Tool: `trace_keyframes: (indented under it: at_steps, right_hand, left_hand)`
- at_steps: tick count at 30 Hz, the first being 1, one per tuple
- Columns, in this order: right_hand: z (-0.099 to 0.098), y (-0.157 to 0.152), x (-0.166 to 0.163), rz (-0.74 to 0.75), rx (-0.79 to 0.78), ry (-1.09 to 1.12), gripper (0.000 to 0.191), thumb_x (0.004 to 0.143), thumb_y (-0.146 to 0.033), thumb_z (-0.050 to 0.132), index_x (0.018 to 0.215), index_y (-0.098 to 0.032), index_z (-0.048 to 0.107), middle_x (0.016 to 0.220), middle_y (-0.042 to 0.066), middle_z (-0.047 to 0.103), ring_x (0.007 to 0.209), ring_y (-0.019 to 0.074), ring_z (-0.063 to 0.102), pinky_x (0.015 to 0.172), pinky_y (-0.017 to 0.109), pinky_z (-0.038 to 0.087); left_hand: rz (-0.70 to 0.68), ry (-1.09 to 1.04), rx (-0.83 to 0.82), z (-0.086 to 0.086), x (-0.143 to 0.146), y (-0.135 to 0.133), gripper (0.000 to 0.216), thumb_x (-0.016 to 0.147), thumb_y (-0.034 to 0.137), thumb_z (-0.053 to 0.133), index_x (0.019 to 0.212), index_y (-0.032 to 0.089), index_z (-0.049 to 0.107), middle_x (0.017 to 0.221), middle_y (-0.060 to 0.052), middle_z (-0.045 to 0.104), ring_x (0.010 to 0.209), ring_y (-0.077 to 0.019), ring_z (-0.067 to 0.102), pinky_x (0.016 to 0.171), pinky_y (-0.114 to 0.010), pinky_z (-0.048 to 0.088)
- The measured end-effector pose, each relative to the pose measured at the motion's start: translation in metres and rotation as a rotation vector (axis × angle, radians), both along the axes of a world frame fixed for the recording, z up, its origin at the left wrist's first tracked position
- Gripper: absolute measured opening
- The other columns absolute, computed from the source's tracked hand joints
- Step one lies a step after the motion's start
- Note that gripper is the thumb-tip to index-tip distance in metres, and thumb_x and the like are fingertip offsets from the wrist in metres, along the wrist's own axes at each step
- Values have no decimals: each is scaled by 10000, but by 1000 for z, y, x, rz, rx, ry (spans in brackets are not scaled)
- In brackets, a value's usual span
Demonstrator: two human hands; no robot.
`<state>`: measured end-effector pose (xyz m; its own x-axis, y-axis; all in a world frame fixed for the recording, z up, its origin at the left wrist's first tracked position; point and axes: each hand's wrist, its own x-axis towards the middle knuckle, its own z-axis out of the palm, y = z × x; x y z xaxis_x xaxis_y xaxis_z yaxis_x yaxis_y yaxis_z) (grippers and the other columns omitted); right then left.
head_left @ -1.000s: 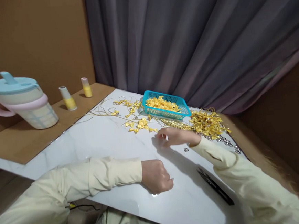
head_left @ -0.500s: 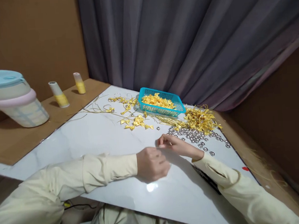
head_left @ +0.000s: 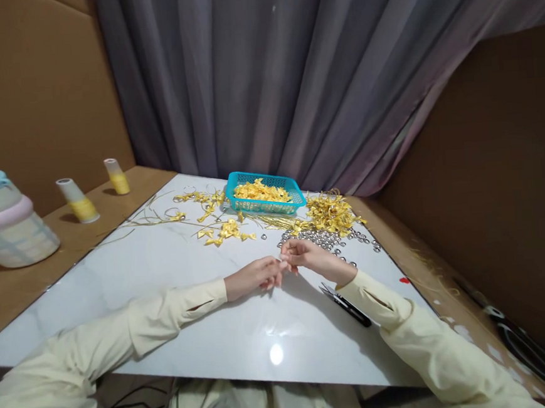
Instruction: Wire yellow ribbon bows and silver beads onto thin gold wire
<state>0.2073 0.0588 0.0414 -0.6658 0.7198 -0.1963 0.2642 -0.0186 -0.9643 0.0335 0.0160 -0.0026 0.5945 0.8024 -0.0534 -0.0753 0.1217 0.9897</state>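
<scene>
Over the middle of the white tabletop (head_left: 193, 336), my left hand (head_left: 255, 276) and my right hand (head_left: 311, 257) meet at the fingertips. Both are closed in a pinch, and whatever lies between the fingers is too small to make out. Just behind my right hand spreads a scatter of small silver rings or beads (head_left: 320, 238). Beyond them is a heap of yellow ribbon bows on gold cords (head_left: 332, 215). Several loose yellow bows (head_left: 230, 229) lie farther back, left of my right hand. Thread snips (head_left: 346, 305) with black handles rest beside my right forearm.
A blue basket (head_left: 268, 207) full of yellow bows stands at the back. More bows with gold cords (head_left: 178, 217) lie at the back left. Two yellow-wound spools (head_left: 78, 201) and a lidded cup (head_left: 15, 237) stand on the left. Black-handled scissors (head_left: 523, 341) lie far right.
My left hand has moved from a lowered fist up to my right hand's fingertips. The view has shifted right, and the thread snips beside my right forearm show more fully.
</scene>
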Motion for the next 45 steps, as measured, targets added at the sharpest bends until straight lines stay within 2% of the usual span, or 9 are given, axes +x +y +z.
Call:
trace_keyframes:
  at_steps: [2,5,12,18,25,32,36,39,45]
  right_hand:
    - [0,0,2,3,-21,0,404,691,-502,669,784,-145,504,595,-22,569,489,62,463,511,212,356]
    - [1,1,6,59,-48,-34,408,733,-513,622,841,-130,533,620,5,609,485,58,456,488,202,339]
    - [6,5,16,269,-122,-163,378,697,-423,681,881,-101,605,623,7,648,406,29,377,401,178,281]
    - [5,6,23,294,-121,-198,320,724,-402,648,761,-84,636,653,39,669,402,31,386,329,174,189]
    - [8,6,31,298,-142,-230,312,724,-395,648,752,-84,646,667,55,685,395,28,405,339,170,184]
    - [14,4,34,275,-191,-221,306,732,-386,645,756,-82,661,617,41,672,366,20,390,331,169,169]
    - [16,4,39,216,-226,-140,297,728,-370,656,794,-81,663,625,49,681,364,26,424,322,169,158]
    - [20,4,43,121,-195,-29,271,730,-345,661,816,-88,667,669,60,692,392,39,480,318,173,136]
    - [25,3,44,-61,-136,54,290,730,-325,670,915,-102,676,855,115,705,469,59,554,315,171,138]
  left_hand:
    - [-44,9,9,1,-1,-3,450,744,567,556,774,119,524,511,69,395,438,-45,294,461,-202,217]
    - [-53,-38,-65,0,-3,-3,427,745,542,576,686,125,500,432,99,296,399,-36,222,446,-205,157]
    - [-20,-209,-300,-6,-9,8,259,763,321,590,625,118,508,341,96,273,341,-31,178,423,-205,131]
    - [-72,-222,-373,-5,-15,14,196,756,216,527,593,106,530,308,68,296,321,-50,229,426,-212,184]
    - [-76,-243,-428,-5,-15,17,209,727,217,533,549,108,538,299,53,305,327,-60,245,419,-212,198]
    - [-29,-302,-417,-2,-16,17,295,731,232,522,453,135,496,297,46,272,345,-69,260,424,-215,247]
    - [87,-361,-343,-2,-17,20,448,781,310,515,380,160,383,285,50,238,334,-65,263,418,-213,236]
    - [156,-367,-277,-5,-16,20,537,763,283,577,330,165,282,250,59,221,304,-42,209,410,-218,204]
    - [142,-282,-240,-3,-13,13,422,745,314,642,404,125,478,325,17,440,357,-55,353,448,-222,249]
